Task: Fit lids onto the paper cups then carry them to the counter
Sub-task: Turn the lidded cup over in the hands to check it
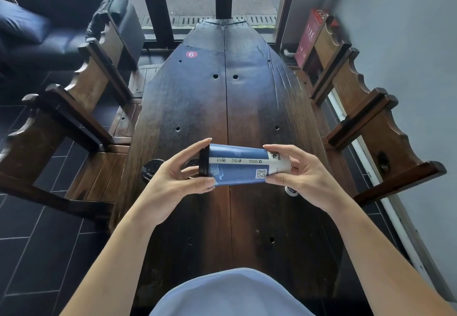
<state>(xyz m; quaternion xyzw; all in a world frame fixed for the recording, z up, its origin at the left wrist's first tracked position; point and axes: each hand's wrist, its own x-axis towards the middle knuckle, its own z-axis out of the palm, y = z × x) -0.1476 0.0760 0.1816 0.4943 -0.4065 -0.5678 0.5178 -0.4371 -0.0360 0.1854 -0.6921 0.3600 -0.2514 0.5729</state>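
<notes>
Head view: both hands hold a tall blue-and-white paper cup sideways above the dark wooden counter. Left hand grasps its end with the black plastic lid, probably pressing it tight; right hand steadies the base. Beyond the cup's left end lies a spare black lid.

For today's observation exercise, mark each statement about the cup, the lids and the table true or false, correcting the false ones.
1. The paper cup is held sideways by both hands. True.
2. The black lid is at the right hand's end. False: it is at the left hand's end.
3. A spare lid lies on the table. True.
4. The table's red sticker reads 9. False: it reads 6.
</notes>
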